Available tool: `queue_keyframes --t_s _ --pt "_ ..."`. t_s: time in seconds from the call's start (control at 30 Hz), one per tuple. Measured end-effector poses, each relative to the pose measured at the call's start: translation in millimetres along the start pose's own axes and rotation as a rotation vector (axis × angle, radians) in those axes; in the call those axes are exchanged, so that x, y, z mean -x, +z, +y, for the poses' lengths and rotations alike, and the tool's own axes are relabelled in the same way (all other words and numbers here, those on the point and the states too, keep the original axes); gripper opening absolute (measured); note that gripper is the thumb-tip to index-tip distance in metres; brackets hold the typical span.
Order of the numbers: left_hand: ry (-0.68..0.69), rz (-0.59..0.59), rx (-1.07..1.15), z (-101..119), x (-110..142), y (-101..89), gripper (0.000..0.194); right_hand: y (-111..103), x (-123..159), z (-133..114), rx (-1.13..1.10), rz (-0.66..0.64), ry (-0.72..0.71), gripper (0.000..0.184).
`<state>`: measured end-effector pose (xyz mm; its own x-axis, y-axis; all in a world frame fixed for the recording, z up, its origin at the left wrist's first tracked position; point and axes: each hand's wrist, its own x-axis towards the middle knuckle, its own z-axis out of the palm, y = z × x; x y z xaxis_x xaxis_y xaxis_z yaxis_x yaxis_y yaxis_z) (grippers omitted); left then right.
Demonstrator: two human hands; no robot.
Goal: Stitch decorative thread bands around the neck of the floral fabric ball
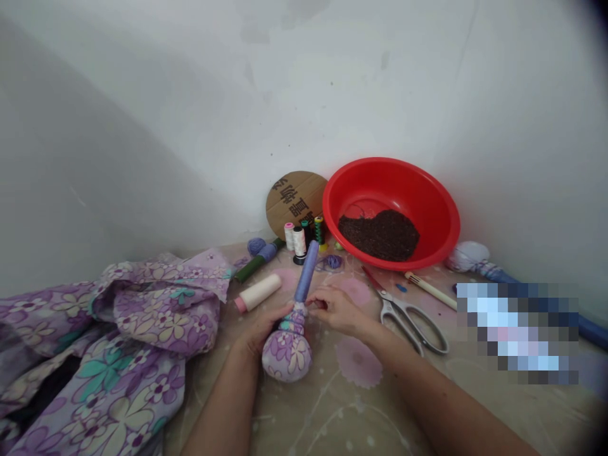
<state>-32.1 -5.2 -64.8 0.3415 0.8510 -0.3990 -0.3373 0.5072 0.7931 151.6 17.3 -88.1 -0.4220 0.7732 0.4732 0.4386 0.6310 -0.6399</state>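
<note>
A stick wrapped in purple, with a stuffed floral cloth ball at its near end, makes a mallet-like cloth hammer in front of me. Dark bands like wound thread circle the gathered cloth at its neck. My left hand grips the hammer from the left, around the neck. On the other side, my right hand pinches its fingers together beside the neck; whatever is between the fingertips is too small to make out. Open scissors with grey handles and a red blade lie right of my right hand.
Purple floral cloth is heaped at left. A red basin with dark grains leans at the back beside a cardboard disc. Thread spools, a cream roll, a green stick and another ball-headed stick lie around.
</note>
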Motion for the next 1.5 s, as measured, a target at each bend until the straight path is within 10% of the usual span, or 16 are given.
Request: queue_keyframes --t_s 0.5,1.13,1.33,1.5 --pt "-0.015 0.051 -0.036 0.7 0.4 0.3 0.015 -4.1 -1.7 2.4 -0.223 0.009 0.024 0.014" --pt "-0.045 0.015 -0.003 -0.9 1.2 -3.4 0.008 -21.3 -4.3 14.8 -0.511 0.41 0.185 0.013" --pt "-0.034 0.005 0.02 -2.2 -2.5 -9.6 0.009 -28.4 -7.4 26.0 -0.642 0.76 0.224 0.02" --pt "-0.05 -0.039 0.026 -3.5 -6.7 -13.8 0.014 -24.1 -6.3 12.1 -0.52 0.52 0.272 0.015"
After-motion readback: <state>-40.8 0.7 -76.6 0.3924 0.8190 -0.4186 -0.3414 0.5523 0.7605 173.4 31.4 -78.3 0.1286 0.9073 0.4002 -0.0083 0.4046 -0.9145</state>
